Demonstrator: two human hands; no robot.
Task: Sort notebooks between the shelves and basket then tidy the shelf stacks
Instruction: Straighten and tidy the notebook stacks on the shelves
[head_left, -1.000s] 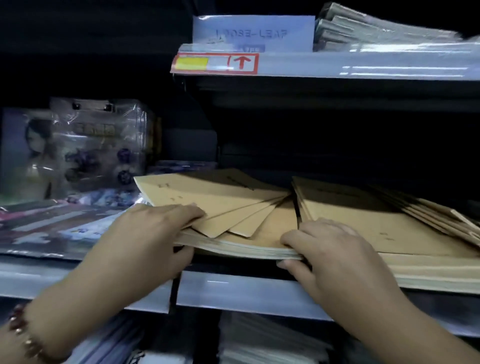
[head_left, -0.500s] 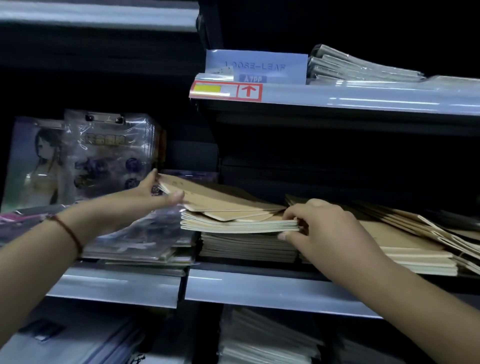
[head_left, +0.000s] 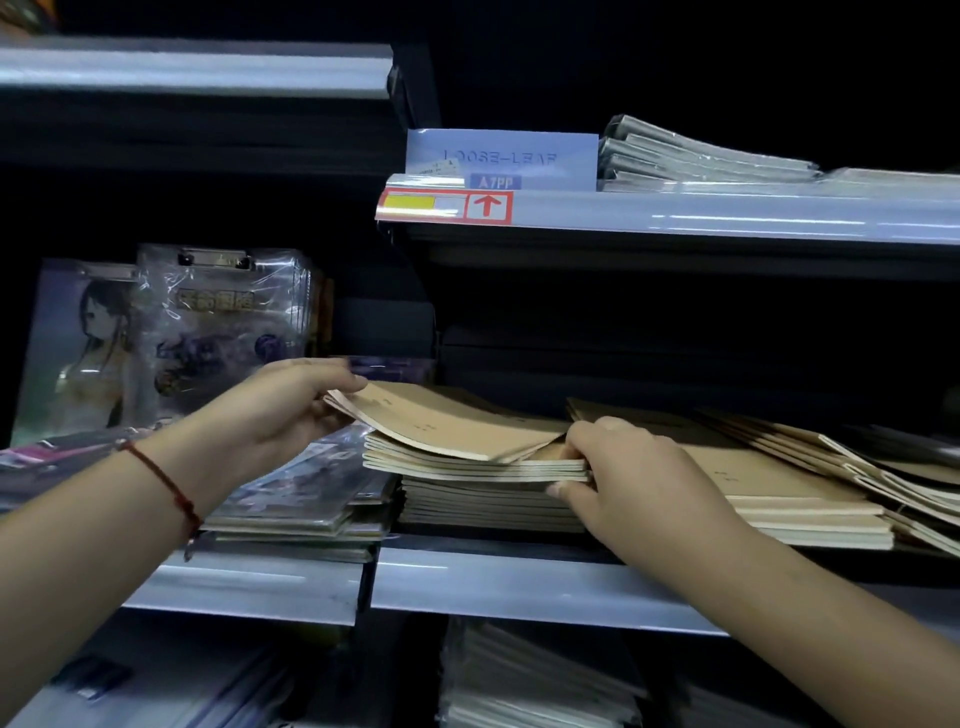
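Observation:
A stack of brown kraft notebooks (head_left: 447, 431) lies on the middle shelf (head_left: 519, 577). My left hand (head_left: 291, 410) grips the far left corner of the top few notebooks, which are lifted and bent upward. My right hand (head_left: 618, 467) pinches the stack's right edge, thumb underneath and fingers on top. Directly to the right lies a second pile of the same brown notebooks (head_left: 769, 478), with its upper copies fanned out and slid toward the right.
Plastic-wrapped illustrated clipboards (head_left: 208, 322) stand at the left, above flat wrapped packs (head_left: 306, 504). The upper shelf (head_left: 675, 213) carries a loose-leaf sign (head_left: 501, 158) and grey wrapped pads (head_left: 691, 156). More wrapped stacks (head_left: 519, 680) sit below.
The view has dropped lower relative to the shelves. My left hand went from lying on the fanned notebooks to their far left corner, and the top copies are gathered and raised.

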